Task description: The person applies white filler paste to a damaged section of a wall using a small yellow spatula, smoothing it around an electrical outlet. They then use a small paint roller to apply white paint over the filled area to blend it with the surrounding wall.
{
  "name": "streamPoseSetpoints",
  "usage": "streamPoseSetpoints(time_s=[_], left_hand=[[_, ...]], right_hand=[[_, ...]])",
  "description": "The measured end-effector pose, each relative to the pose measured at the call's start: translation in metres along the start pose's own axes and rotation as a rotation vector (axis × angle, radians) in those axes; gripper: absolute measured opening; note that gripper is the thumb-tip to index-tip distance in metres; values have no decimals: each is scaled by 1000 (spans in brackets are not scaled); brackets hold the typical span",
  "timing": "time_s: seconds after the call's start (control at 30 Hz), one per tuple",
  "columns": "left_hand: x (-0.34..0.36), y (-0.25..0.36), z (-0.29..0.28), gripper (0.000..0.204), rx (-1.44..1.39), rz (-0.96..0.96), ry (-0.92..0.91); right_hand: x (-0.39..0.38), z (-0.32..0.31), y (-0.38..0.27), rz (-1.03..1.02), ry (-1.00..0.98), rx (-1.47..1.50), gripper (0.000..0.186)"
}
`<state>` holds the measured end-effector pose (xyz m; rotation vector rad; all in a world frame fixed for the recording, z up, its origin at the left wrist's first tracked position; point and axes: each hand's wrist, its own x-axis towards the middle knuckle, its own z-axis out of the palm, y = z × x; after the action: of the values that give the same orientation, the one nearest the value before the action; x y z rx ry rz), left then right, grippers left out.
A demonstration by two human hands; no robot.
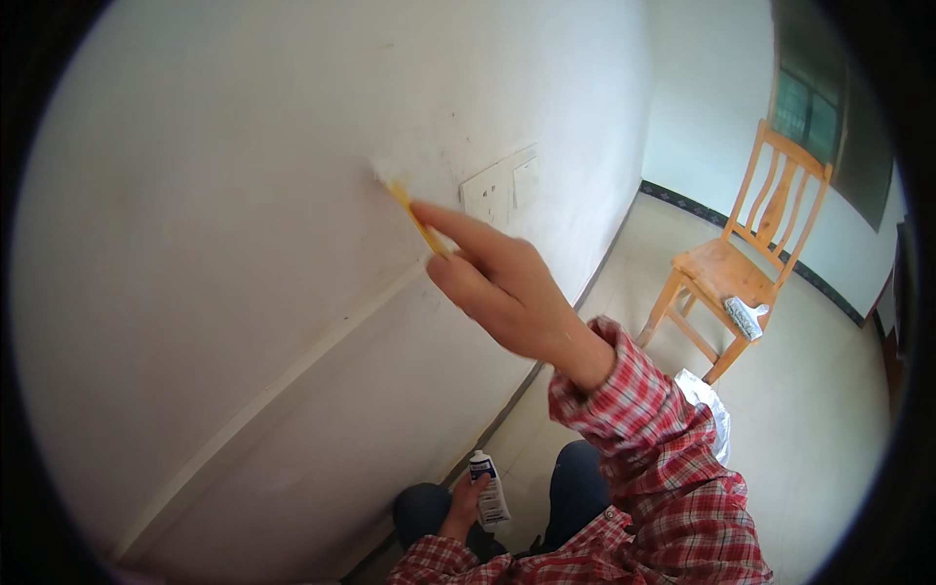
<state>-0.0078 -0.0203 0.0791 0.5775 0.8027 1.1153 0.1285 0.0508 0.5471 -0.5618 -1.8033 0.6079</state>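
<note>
My right hand (507, 288) reaches up to the white wall (244, 244), its fingers closed around a thin yellow scraper (425, 230) seen nearly edge-on. The scraper's tip meets the wall beside a small whiter patch (378, 174), left of a socket and switch plate (485, 193). Low down near my knees, my left hand (462, 509) is wrapped round a white squeeze tube (491, 499) with a dark band near its top. The tube stands roughly upright, apart from the wall.
A raised trunking strip (283, 385) runs along the wall below my right hand. On the pale tiled floor to the right stands a wooden chair (726, 268), with a silvery packet (746, 318) on its seat. Behind my right sleeve lies a white plastic bag (720, 419).
</note>
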Motion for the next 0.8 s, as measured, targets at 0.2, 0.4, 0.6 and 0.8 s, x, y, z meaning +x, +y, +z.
streamPoseSetpoints(time_s=[0.2,0.4,0.6,0.8], left_hand=[[2,5,13,16,48,1,-8],[0,7,8,17,78,36,13],[3,-3,7,18,46,9,0],[1,2,6,18,41,11,5]], right_hand=[[29,-37,21,66,309,-53,42],[-8,-13,7,-115,-26,-243,44],[-29,-28,10,-61,147,-204,44],[14,-25,29,-86,290,-446,37]])
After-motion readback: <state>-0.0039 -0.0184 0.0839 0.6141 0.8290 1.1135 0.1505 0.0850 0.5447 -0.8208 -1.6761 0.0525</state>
